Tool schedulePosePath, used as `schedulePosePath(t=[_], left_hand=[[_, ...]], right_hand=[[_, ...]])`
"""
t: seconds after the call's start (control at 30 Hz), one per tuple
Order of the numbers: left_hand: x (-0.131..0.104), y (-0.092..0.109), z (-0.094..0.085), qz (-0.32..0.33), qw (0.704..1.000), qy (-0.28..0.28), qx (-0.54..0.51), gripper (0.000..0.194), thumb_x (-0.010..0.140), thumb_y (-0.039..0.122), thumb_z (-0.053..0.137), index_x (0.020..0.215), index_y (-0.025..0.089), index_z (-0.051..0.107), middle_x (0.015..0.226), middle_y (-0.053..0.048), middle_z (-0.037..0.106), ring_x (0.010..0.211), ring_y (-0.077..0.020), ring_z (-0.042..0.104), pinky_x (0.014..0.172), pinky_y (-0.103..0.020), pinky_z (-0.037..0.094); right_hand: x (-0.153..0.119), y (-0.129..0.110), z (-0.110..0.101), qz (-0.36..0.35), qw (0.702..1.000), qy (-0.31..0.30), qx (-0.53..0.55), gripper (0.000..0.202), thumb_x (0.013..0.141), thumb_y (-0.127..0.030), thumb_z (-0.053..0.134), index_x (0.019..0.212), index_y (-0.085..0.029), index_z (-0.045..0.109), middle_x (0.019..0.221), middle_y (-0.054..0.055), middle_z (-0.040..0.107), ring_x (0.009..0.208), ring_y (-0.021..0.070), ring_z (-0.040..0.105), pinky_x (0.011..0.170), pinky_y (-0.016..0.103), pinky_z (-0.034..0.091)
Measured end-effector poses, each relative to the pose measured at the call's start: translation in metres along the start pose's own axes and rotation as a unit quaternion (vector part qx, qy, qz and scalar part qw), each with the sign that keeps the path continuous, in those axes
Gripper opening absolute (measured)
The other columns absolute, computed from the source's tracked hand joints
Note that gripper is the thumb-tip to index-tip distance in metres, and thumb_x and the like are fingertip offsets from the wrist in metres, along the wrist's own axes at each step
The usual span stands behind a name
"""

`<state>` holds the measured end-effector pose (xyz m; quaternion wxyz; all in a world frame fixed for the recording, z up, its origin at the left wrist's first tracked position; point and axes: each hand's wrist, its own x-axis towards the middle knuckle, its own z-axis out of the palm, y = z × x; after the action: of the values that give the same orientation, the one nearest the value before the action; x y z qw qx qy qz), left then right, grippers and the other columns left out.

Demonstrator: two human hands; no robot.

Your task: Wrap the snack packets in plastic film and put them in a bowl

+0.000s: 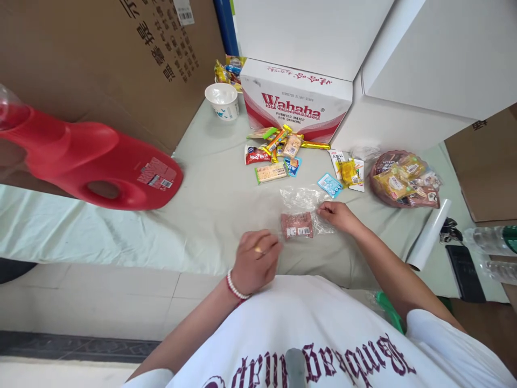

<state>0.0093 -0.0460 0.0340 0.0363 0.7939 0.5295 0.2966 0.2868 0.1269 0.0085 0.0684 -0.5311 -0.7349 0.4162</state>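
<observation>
A clear plastic bag point(299, 197) lies crumpled on the cloth, and my right hand point(337, 214) pinches its right edge between thumb and fingers. Partly on the bag rests a small reddish-brown snack packet point(297, 225) with a white barcode label. Just left of and nearer than the packet is my left hand point(258, 257), wearing a ring and a beaded bracelet. Its fingers are curled closed, and the palm is hidden, so I cannot see whether anything is inside. A light blue sachet point(330, 185) lies just beyond my right hand.
Beyond the bag lie several wrapped snacks point(271, 172), before a Wahaba-type white water carton point(297, 102). A paper cup point(223, 101) stands left of it. At left lies a big red jug point(105, 164). Rightward are a snack-filled bowl point(377, 195), a white roll point(428, 237) and a phone point(465, 274).
</observation>
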Motion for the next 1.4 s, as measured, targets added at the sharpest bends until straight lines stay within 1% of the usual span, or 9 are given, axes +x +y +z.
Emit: schedulePosePath(t=[0.17, 0.37, 0.5, 0.67, 0.8, 0.9, 1.03, 1.23, 1.4], left_hand=[[0.035, -0.002, 0.041, -0.068, 0.982, -0.176, 0.022, 0.038, 0.102, 0.028, 0.041, 0.131, 0.025, 0.066, 0.135, -0.011, 0.069, 0.127, -0.0291, 0.058, 0.103, -0.052, 0.039], [0.025, -0.015, 0.055, -0.177, 0.976, -0.097, 0.085, 0.034, 0.099, 0.028, 0.052, 0.127, 0.025, 0.071, 0.138, -0.015, 0.067, 0.136, -0.0363, 0.052, 0.11, -0.061, 0.032], [0.017, -0.01, 0.063, -0.108, 0.988, -0.028, 0.104, 0.057, 0.093, 0.007, 0.052, 0.136, 0.042, 0.064, 0.16, -0.006, 0.049, 0.156, -0.0338, 0.028, 0.121, -0.07, 0.002], [0.024, -0.011, 0.073, -0.049, 0.992, -0.073, 0.089, 0.058, 0.093, 0.009, 0.054, 0.137, 0.046, 0.061, 0.166, -0.002, 0.037, 0.161, -0.0308, 0.015, 0.12, -0.072, -0.01], [0.027, -0.013, 0.073, -0.06, 0.991, -0.099, 0.069, 0.063, 0.092, 0.008, 0.055, 0.14, 0.049, 0.058, 0.169, -0.001, 0.03, 0.161, -0.0326, 0.011, 0.118, -0.077, -0.009], [0.026, -0.013, 0.075, -0.067, 0.991, -0.1, 0.054, 0.064, 0.091, 0.004, 0.054, 0.138, 0.048, 0.061, 0.169, -0.001, 0.03, 0.161, -0.0331, 0.009, 0.118, -0.078, -0.009], [0.023, -0.017, 0.08, -0.08, 0.993, -0.078, 0.024, 0.05, 0.089, 0.003, 0.056, 0.119, 0.039, 0.073, 0.169, -0.001, 0.033, 0.161, -0.0349, 0.006, 0.118, -0.079, -0.005], [0.007, -0.042, 0.08, -0.16, 0.975, 0.028, -0.15, 0.038, 0.078, 0.002, 0.054, 0.106, 0.023, 0.07, 0.157, -0.011, 0.044, 0.154, -0.0328, 0.029, 0.119, -0.062, 0.036], [0.012, -0.071, 0.066, -0.423, 0.848, 0.149, -0.282, 0.052, 0.078, 0.017, 0.059, 0.129, 0.022, 0.054, 0.141, -0.014, 0.053, 0.114, -0.0234, 0.064, 0.082, -0.036, 0.06]], right_hand=[[-0.01, 0.008, -0.001, 0.01, 1.0, 0.002, 0.012, 0.037, 0.087, -0.053, 0.052, 0.08, -0.018, 0.066, 0.065, -0.002, 0.055, 0.061, 0.014, 0.045, 0.058, 0.026, 0.033], [-0.011, 0.006, -0.018, -0.01, 0.988, 0.051, -0.149, 0.024, 0.091, -0.032, 0.053, 0.094, -0.018, 0.071, 0.088, 0.006, 0.069, 0.08, 0.0196, 0.059, 0.072, 0.028, 0.041], [0.017, -0.023, -0.019, -0.095, 0.955, 0.109, -0.258, 0.034, 0.097, -0.032, 0.054, 0.122, -0.015, 0.069, 0.116, 0.015, 0.068, 0.109, 0.0299, 0.056, 0.097, 0.037, 0.042], [0.066, -0.054, 0.005, -0.108, 0.953, 0.047, -0.28, 0.073, 0.089, -0.031, 0.07, 0.153, -0.007, 0.044, 0.136, 0.023, 0.061, 0.129, 0.0356, 0.047, 0.104, 0.041, 0.04], [0.078, -0.063, 0.006, -0.04, 0.975, -0.008, -0.218, 0.039, 0.086, -0.026, 0.071, 0.122, -0.012, 0.07, 0.101, 0.012, 0.073, 0.1, 0.0258, 0.062, 0.083, 0.03, 0.044], [0.059, -0.064, -0.002, -0.12, 0.98, -0.049, -0.149, 0.019, 0.092, -0.025, 0.062, 0.1, -0.016, 0.076, 0.083, 0.003, 0.07, 0.078, 0.0167, 0.06, 0.073, 0.025, 0.04], [0.01, -0.059, 0.004, -0.289, 0.935, -0.092, -0.182, 0.028, 0.096, -0.023, 0.054, 0.114, -0.021, 0.075, 0.087, 0.005, 0.067, 0.08, 0.0173, 0.056, 0.073, 0.026, 0.038], [-0.033, -0.037, 0.038, -0.291, 0.901, -0.108, -0.303, 0.047, 0.103, -0.016, 0.042, 0.144, -0.033, 0.059, 0.104, 0.008, 0.06, 0.089, 0.0203, 0.052, 0.074, 0.028, 0.038], [-0.039, -0.029, 0.051, -0.29, 0.888, -0.085, -0.345, 0.056, 0.1, -0.009, 0.044, 0.146, -0.038, 0.057, 0.109, 0.009, 0.057, 0.094, 0.0235, 0.049, 0.08, 0.032, 0.039]])
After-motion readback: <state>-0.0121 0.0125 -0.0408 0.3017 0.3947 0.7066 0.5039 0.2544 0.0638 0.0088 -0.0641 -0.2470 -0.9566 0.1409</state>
